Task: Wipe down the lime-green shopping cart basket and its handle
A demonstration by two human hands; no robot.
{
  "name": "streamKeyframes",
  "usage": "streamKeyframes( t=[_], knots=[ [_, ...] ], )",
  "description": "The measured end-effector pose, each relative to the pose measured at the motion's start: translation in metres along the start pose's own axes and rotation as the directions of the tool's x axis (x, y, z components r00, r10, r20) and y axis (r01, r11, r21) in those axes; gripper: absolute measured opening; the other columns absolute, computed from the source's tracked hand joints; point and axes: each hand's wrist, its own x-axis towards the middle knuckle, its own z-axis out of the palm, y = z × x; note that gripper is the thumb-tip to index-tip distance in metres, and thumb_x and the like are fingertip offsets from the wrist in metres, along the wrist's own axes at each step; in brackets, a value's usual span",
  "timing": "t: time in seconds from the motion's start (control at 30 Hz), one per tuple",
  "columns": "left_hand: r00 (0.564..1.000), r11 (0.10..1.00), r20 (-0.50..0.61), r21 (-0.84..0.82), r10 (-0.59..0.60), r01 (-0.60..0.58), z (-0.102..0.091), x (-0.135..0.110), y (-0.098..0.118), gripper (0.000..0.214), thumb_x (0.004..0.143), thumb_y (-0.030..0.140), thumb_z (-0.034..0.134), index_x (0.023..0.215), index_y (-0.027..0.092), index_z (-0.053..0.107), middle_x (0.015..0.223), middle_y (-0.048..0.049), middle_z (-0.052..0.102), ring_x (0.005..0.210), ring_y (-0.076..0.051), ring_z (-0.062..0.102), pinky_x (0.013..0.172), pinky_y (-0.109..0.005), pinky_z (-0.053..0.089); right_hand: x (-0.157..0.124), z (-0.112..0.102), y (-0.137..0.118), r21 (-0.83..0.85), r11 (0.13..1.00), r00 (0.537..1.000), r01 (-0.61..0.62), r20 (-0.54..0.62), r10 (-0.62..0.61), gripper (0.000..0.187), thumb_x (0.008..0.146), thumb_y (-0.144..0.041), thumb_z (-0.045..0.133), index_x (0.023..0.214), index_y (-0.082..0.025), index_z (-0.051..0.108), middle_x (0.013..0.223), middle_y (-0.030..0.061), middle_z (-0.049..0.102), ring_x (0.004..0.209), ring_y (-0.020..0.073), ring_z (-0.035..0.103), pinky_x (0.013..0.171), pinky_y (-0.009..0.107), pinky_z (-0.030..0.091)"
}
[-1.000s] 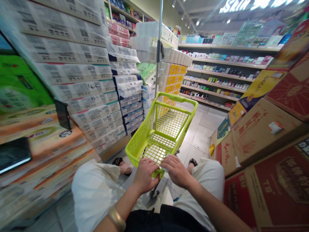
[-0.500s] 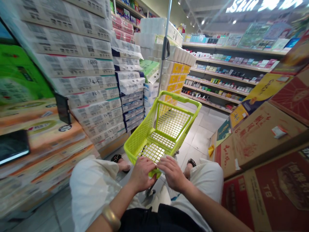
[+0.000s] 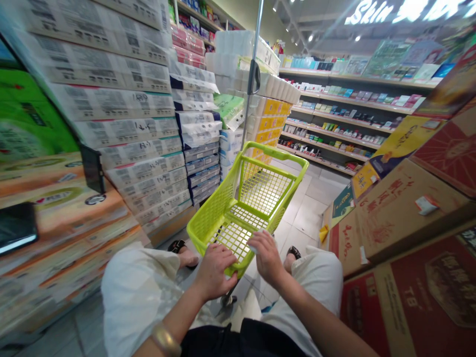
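Note:
A lime-green shopping cart [image 3: 208, 237] with a mesh floor and an upright mesh flap stands between my knees. My left hand [image 3: 215, 270] is closed over the near rim, fingers on top and thumb below. A gold bangle [image 3: 166, 339] circles that wrist. At the cart's near right corner, my right hand [image 3: 267, 258] has its fingers curled around a small white, tissue-like wad, mostly hidden by the fingers. Whether this hand also touches the rim, I cannot tell. Through the basket mesh only the floor shows.
Stacked paper packs [image 3: 122, 109] rise on the left, beside orange packs carrying a phone [image 3: 18, 228]. Cardboard cartons [image 3: 416, 208] line the right side. A metal pole [image 3: 250, 94] stands behind the cart. Stocked shelves [image 3: 345, 99] cross the back; a tiled floor [image 3: 297, 198] leads there.
My right hand has shifted slightly right and up, away from my left hand, its fingers more curled. My left hand stays on the rim. The view has moved a little.

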Motion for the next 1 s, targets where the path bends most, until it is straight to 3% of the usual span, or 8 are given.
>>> streamKeyframes(
  t=[0.1,0.2,0.4,0.53,0.7,0.8,0.9,1.0],
  knots=[
    [1.000,1.000,0.003,0.010,0.011,-0.011,-0.003,-0.001,0.000,0.005,0.068,0.023,0.062,0.070,0.022,0.057,0.073,0.0001,0.065,0.081,-0.020,0.056,0.081,-0.038,0.037,-0.008,-0.001,-0.022,0.047,0.988,0.975,0.145,0.165,-0.151,0.040,0.092,-0.009,0.040,0.121,-0.027,0.060,0.111,0.0049,0.070,0.119,0.0183,0.059,0.110,0.045,0.039],
    [1.000,1.000,0.002,0.008,0.004,-0.004,-0.004,-0.001,0.000,0.005,0.067,0.022,0.062,0.071,0.022,0.058,0.073,0.0001,0.065,0.081,-0.020,0.056,0.082,-0.038,0.037,0.005,-0.014,0.004,0.043,0.972,0.943,0.232,0.233,-0.236,0.037,0.092,-0.012,0.043,0.121,-0.026,0.061,0.115,0.0053,0.070,0.119,0.0177,0.059,0.110,0.042,0.041],
    [1.000,1.000,0.014,-0.004,-0.015,0.015,0.000,0.002,0.001,0.004,0.068,0.023,0.061,0.071,0.022,0.059,0.073,0.0000,0.065,0.082,-0.020,0.056,0.084,-0.039,0.037,0.026,-0.019,0.065,-0.099,0.988,0.993,-0.114,-0.040,0.111,0.045,0.084,-0.002,0.037,0.113,-0.021,0.065,0.120,0.0089,0.067,0.130,0.0227,0.050,0.109,0.051,0.040],
    [1.000,1.000,0.005,-0.011,-0.017,0.017,0.002,0.002,0.001,0.007,0.067,0.022,0.062,0.073,0.022,0.060,0.074,0.0007,0.065,0.082,-0.020,0.056,0.085,-0.040,0.036,0.003,0.000,0.018,-0.027,0.996,0.996,-0.080,-0.034,0.079,0.044,0.086,-0.003,0.037,0.114,-0.022,0.064,0.116,0.0071,0.069,0.130,0.0217,0.050,0.112,0.051,0.037],
    [1.000,1.000,0.015,0.019,-0.003,0.002,-0.002,0.000,-0.002,0.009,0.069,0.024,0.062,0.077,0.023,0.062,0.076,0.0004,0.067,0.082,-0.021,0.056,0.082,-0.040,0.036,-0.013,-0.003,-0.025,0.050,0.983,0.959,0.177,0.217,-0.184,0.041,0.094,-0.011,0.040,0.128,-0.027,0.057,0.123,0.0038,0.067,0.129,0.0179,0.052,0.114,0.043,0.037],
    [1.000,1.000,0.019,0.018,-0.003,0.003,-0.003,-0.001,-0.003,0.006,0.068,0.023,0.062,0.074,0.022,0.061,0.076,0.0004,0.066,0.082,-0.021,0.056,0.083,-0.039,0.036,0.002,-0.018,0.010,0.051,0.971,0.933,0.233,0.268,-0.238,0.039,0.095,-0.013,0.044,0.128,-0.028,0.058,0.126,0.0030,0.066,0.128,0.0168,0.053,0.114,0.040,0.037],
    [1.000,1.000,0.014,0.013,-0.006,0.006,-0.003,-0.001,-0.002,0.005,0.068,0.023,0.061,0.072,0.022,0.060,0.076,0.0001,0.066,0.082,-0.020,0.055,0.083,-0.039,0.036,0.021,-0.028,0.058,-0.060,0.995,0.989,0.080,0.126,-0.072,0.039,0.093,-0.009,0.042,0.122,-0.025,0.062,0.124,0.0060,0.067,0.129,0.0191,0.053,0.113,0.045,0.037],
    [1.000,1.000,0.019,0.009,-0.013,0.013,-0.002,0.000,-0.001,0.004,0.068,0.023,0.061,0.073,0.022,0.060,0.075,0.0000,0.066,0.082,-0.020,0.055,0.083,-0.039,0.035,0.024,-0.024,0.073,-0.135,0.989,0.998,-0.058,-0.011,0.057,0.043,0.091,-0.004,0.035,0.121,-0.021,0.062,0.129,0.0094,0.064,0.135,0.0217,0.046,0.111,0.050,0.039]
  ],
)
